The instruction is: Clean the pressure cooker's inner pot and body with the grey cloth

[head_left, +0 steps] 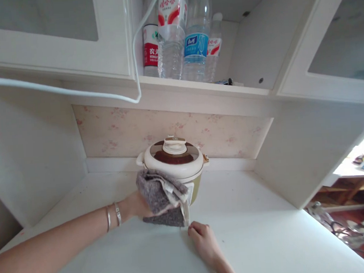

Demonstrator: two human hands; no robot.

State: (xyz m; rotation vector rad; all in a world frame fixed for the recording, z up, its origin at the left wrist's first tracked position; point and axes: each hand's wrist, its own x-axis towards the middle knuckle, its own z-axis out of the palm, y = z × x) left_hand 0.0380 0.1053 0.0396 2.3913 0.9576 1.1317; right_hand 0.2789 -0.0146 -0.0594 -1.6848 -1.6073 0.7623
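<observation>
A cream and olive electric cooker (174, 160) with a brown lid stands at the back of a white counter (263, 230), against the flowered wall panel. My left hand (137, 205), with bracelets at the wrist, holds a grey folded cloth (163, 198) pressed against the cooker's front left side; the cloth hides the fingers. My right hand (203, 239) rests on the counter just in front of the cooker, fingers curled, knuckles down, nothing visible in it.
Above, an open white cabinet shelf (203, 87) carries several plastic water bottles (174, 33). A white cable (73, 92) loops under the cabinet. Cabinet side walls close in left and right. Cluttered items lie at the far right (356, 228).
</observation>
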